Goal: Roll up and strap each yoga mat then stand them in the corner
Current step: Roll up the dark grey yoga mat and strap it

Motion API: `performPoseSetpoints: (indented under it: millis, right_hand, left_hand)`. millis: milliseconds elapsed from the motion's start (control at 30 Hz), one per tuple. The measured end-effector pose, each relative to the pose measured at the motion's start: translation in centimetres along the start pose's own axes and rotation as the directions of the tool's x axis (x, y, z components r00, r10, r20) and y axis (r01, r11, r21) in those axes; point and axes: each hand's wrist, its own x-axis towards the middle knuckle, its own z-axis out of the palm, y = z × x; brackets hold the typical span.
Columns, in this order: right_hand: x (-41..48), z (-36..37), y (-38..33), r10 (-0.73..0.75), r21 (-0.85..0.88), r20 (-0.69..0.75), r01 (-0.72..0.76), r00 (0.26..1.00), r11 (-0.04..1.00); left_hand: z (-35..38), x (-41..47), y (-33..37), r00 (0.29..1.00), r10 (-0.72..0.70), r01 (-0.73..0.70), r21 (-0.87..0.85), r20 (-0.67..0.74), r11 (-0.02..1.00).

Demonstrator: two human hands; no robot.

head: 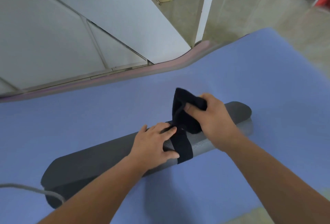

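Head view: left hand (pixel 151 145) flat, fingers straight, on the rolled mat (pixel 89 166); right hand (pixel 212 116), grip closed, holds the strap (pixel 184 147).

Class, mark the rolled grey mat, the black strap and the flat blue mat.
rolled grey mat (pixel 100 163): head view, dark top towards its left end.
black strap (pixel 184 150): head view, band wrapped round the roll.
flat blue mat (pixel 89 116): head view, bare surface beyond the roll.

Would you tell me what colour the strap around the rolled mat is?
The strap is black; head view.
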Motion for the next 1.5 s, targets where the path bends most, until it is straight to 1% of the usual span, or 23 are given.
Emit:
performPoseSetpoints:
  millis: [133,200,300,367,500,633,700,733,767,833,900,933,1000,1067,1100,1167,1233,1333,1433,1500]
  right_hand:
    - [-1.1,0.4,1.6,0.026,0.002,0.029,-0.026,0.999,1.0]
    - [-0.9,0.2,1.2,0.012,0.032,0.017,-0.013,1.0,0.999]
    - [0.2,0.2,-0.5,-0.025,0.063,-0.041,0.027,0.999,0.998]
    - [0.8,0.5,-1.2,-0.043,0.049,-0.031,0.045,0.999,0.998]
    - [0.6,1.1,-0.9,-0.041,0.038,0.008,0.04,0.999,0.998]
    - [-0.5,1.5,0.2,-0.07,-0.057,0.085,0.075,0.994,0.996]
    - [-1.6,1.8,1.7,-0.057,-0.057,0.132,0.065,0.99,0.996]
    - [-2.1,1.8,2.6,-0.047,-0.055,0.154,0.056,0.987,0.997]
    - [-2.6,1.6,3.3,-0.043,-0.066,0.176,0.055,0.983,0.996]
    - [-3.1,1.2,4.6,-0.047,-0.107,0.236,0.074,0.971,0.992]
    - [-3.3,0.9,5.9,-0.053,-0.155,0.291,0.102,0.955,0.983]
    - [-3.3,0.9,6.7,-0.08,-0.218,0.321,0.156,0.944,0.963]
    - [-3.4,1.2,8.2,-0.173,-0.36,0.38,0.318,0.909,0.877]
    - [-3.1,1.5,9.5,-0.248,-0.424,0.437,0.441,0.865,0.791]
    - [-2.9,1.6,10.1,-0.262,-0.439,0.466,0.478,0.845,0.761]
    - [-2.6,1.6,11.2,-0.281,-0.46,0.497,0.523,0.821,0.717]
    - [-2.6,1.9,12.2,-0.3,-0.461,0.517,0.556,0.802,0.692]
    - [-2.8,2.1,13.1,-0.33,-0.479,0.529,0.595,0.782,0.645]
    - [-3.1,1.8,14.0,-0.349,-0.506,0.501,0.596,0.792,0.623]
    - [-4.0,1.2,14.5,-0.311,-0.498,0.514,0.573,0.799,0.651]
  left_hand:
    - [0.4,-0.2,-0.3,0.997,0.044,-0.043,0.019,-0.07,0.999]
    - [0.8,-0.4,-0.4,0.996,0.033,-0.032,0.015,-0.078,0.999]
    - [1.0,-0.5,-0.3,0.999,0.001,-0.002,-0.02,-0.051,1.0]
    - [0.6,-0.4,-0.2,0.999,-0.009,0.006,-0.089,-0.042,0.996]
    - [0.0,-0.2,-0.2,0.999,-0.037,0.034,-0.124,-0.016,0.992]
    - [-1.5,0.2,0.2,0.994,-0.103,0.11,-0.194,0.049,0.975]
    - [-2.3,0.4,0.2,0.987,-0.139,0.154,-0.259,0.076,0.953]
    - [-2.3,0.5,0.2,0.989,-0.135,0.147,-0.289,0.061,0.946]
    - [-2.2,0.5,0.0,0.992,-0.117,0.125,-0.286,0.048,0.95]
    - [-1.9,0.8,-0.6,0.992,-0.098,0.114,-0.216,0.085,0.97]
    - [-1.4,1.2,-1.4,0.987,-0.105,0.126,-0.185,0.119,0.975]
    - [-1.4,1.5,-1.6,0.984,-0.119,0.143,-0.191,0.129,0.971]
    - [-1.6,2.1,-1.8,0.977,-0.136,0.17,-0.214,0.166,0.962]
    - [-1.7,2.6,-2.3,0.97,-0.144,0.186,-0.221,0.194,0.957]
    - [-1.8,2.8,-2.6,0.966,-0.156,0.203,-0.232,0.207,0.951]
    - [-1.9,3.2,-3.1,0.962,-0.164,0.225,-0.293,0.221,0.929]
    - [-2.1,3.3,-3.5,0.964,-0.136,0.212,-0.352,0.228,0.912]
    - [-2.2,3.8,-3.9,0.958,-0.034,0.12,-0.292,0.284,0.949]
    - [-2.1,4.1,-4.1,0.947,-0.013,0.096,-0.245,0.32,0.965]
    - [-1.9,4.2,-4.2,0.947,-0.016,0.097,-0.237,0.321,0.967]
